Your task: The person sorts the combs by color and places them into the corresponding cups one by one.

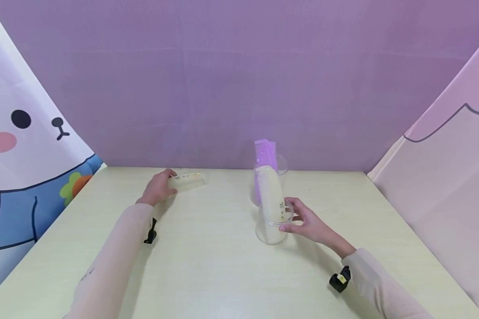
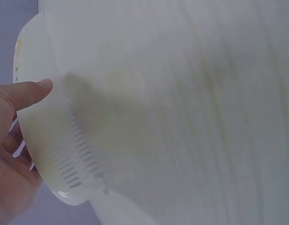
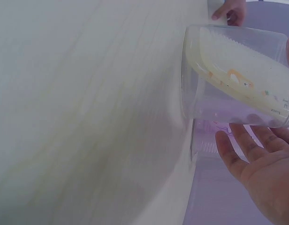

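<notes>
At the table's far left, my left hand [image 1: 156, 188] pinches a cream comb [image 1: 187, 179], its thumb [image 2: 34, 93] on the near face. In the left wrist view the comb's teeth face the tabletop. My right hand [image 1: 307, 223] holds a clear plastic cup [image 3: 229, 35] near its rim, thumb on one side and fingers on the other. Another cream comb [image 1: 269, 190] stands tilted in that cup. Just behind is a second clear cup [image 1: 283, 165] with purple combs [image 1: 265, 153] in it; the front cup partly hides it.
The pale wooden table [image 1: 207, 266] ends at a purple cloth backdrop [image 1: 183, 88]. Printed cloth with a cartoon animal [image 1: 20, 168] hangs on the left, and a pale cloth [image 1: 455, 168] borders the right side.
</notes>
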Demonstrator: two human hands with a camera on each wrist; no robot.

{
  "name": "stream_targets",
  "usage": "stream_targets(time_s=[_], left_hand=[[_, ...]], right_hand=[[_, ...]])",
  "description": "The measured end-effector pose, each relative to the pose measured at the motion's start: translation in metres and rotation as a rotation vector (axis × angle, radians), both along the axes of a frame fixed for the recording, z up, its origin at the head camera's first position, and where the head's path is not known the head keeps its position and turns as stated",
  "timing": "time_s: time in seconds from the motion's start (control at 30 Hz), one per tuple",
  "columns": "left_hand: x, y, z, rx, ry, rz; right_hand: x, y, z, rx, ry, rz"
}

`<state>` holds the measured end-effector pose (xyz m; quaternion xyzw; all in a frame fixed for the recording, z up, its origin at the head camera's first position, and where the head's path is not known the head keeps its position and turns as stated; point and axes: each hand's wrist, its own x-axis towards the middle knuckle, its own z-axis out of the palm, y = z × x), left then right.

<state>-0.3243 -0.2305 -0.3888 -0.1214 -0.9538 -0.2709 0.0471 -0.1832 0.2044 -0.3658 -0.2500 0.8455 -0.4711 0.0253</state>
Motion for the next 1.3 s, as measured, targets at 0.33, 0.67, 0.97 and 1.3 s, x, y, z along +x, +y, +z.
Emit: stream_targets(time_s=[0.33,0.67,0.97,1.3], left_hand=[[-0.001,-0.001,0.002,0.043,-0.057,-0.004],[0.001,-0.001,0.007,0.091,-0.021,-0.044],[0.000,0.007,0.016,0.160,0.058,-0.073],[0.002,0.022,0.028,0.360,0.022,-0.080]], right_hand=[[0.000,-0.001,0.000,0.001,-0.008,-0.008],[0.000,-0.001,0.000,0.000,-0.009,-0.007],[0.000,0.000,0.000,0.002,-0.005,-0.004],[-0.001,0.001,0.000,0.003,-0.005,-0.009]])
